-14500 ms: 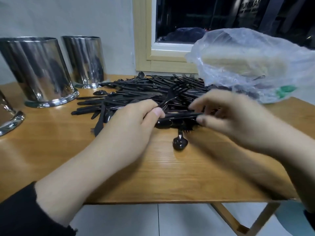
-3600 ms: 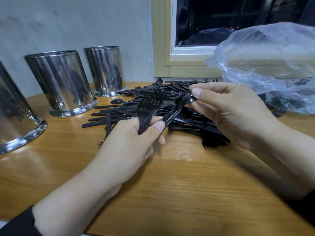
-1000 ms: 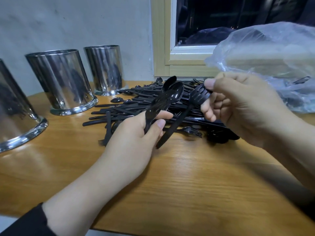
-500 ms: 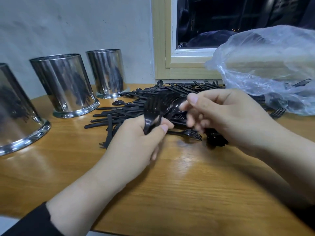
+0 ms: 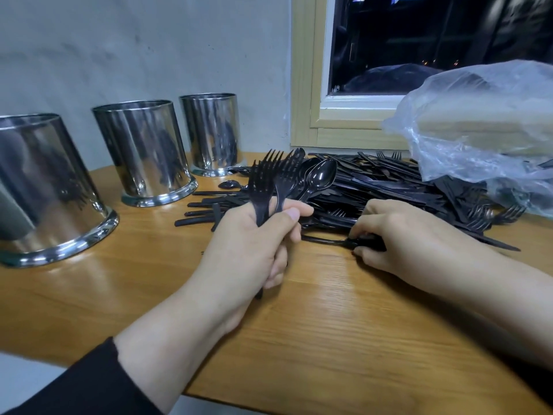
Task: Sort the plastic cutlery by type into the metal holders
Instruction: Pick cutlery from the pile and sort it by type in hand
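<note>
**Forks and spoons up, one more pinched**

Left hand [image 5: 254, 235] grips a fan of black forks [image 5: 270, 178] and spoons [image 5: 318, 178], heads up. Right hand [image 5: 398, 235] pinches one piece [image 5: 326, 240] at the cutlery pile [image 5: 389, 187] edge on the desk [image 5: 344, 324]. Three metal holders [image 5: 146, 151] stand left.

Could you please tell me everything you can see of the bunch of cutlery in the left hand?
The bunch of cutlery is glossy black plastic: forks and at least two spoons, heads up and fanned apart. The left hand grips the handles together in a fist above the wooden table, in front of the loose pile.
</note>
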Demonstrator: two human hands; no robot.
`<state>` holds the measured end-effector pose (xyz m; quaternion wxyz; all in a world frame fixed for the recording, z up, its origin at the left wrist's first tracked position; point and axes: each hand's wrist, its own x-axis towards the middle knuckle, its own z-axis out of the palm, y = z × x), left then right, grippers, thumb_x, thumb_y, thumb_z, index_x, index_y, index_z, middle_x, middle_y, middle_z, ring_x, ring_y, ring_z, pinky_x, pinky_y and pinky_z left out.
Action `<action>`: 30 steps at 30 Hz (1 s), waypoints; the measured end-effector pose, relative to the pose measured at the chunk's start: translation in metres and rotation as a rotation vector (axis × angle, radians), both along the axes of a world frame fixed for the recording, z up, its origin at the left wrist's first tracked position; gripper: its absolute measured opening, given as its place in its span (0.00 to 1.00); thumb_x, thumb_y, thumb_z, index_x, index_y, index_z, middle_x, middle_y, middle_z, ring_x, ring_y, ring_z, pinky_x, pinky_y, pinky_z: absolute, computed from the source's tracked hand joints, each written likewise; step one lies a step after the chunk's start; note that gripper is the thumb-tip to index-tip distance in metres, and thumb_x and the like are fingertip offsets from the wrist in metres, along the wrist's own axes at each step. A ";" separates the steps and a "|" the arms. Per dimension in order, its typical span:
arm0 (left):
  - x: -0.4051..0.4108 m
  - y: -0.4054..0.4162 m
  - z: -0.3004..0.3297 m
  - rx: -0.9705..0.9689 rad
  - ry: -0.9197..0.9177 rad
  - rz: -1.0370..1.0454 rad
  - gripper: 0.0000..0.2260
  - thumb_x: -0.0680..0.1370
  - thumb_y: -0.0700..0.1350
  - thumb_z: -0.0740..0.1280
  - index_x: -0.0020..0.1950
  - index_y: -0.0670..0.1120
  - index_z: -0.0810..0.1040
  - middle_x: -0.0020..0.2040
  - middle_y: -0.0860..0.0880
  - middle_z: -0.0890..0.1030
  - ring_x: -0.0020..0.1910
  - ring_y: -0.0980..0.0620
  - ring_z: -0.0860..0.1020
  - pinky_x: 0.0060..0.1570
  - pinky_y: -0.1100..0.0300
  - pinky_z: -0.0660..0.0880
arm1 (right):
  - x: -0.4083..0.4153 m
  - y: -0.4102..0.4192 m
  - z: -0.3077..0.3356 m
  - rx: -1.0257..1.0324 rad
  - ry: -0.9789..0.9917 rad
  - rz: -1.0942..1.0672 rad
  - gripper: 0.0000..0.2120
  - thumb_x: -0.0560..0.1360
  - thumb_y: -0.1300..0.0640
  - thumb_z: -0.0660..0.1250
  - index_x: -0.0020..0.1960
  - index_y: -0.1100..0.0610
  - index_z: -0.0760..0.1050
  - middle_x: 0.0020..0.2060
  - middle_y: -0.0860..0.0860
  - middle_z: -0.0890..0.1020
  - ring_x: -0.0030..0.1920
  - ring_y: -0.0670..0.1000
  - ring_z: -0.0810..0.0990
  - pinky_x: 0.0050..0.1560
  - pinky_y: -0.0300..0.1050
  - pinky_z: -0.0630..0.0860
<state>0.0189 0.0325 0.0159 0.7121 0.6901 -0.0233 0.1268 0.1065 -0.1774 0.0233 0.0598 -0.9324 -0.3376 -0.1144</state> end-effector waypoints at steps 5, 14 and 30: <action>0.001 0.002 0.001 -0.005 0.013 0.028 0.10 0.84 0.42 0.61 0.53 0.44 0.83 0.38 0.44 0.72 0.25 0.52 0.59 0.23 0.64 0.57 | -0.003 0.001 0.002 0.101 -0.113 0.016 0.06 0.76 0.50 0.66 0.49 0.49 0.80 0.45 0.44 0.74 0.48 0.49 0.76 0.48 0.49 0.75; 0.005 0.020 0.007 0.413 -0.127 0.251 0.11 0.84 0.51 0.61 0.49 0.55 0.83 0.34 0.55 0.78 0.34 0.59 0.77 0.38 0.60 0.76 | -0.007 -0.009 0.024 0.356 -0.263 0.350 0.08 0.82 0.52 0.60 0.56 0.51 0.77 0.50 0.42 0.76 0.52 0.49 0.77 0.49 0.48 0.75; -0.019 0.042 0.029 0.030 -0.017 0.017 0.09 0.81 0.46 0.68 0.43 0.45 0.82 0.33 0.48 0.71 0.24 0.55 0.63 0.25 0.64 0.60 | -0.027 0.095 0.079 0.667 -0.216 0.270 0.13 0.70 0.42 0.70 0.48 0.50 0.77 0.47 0.47 0.75 0.48 0.47 0.74 0.50 0.32 0.68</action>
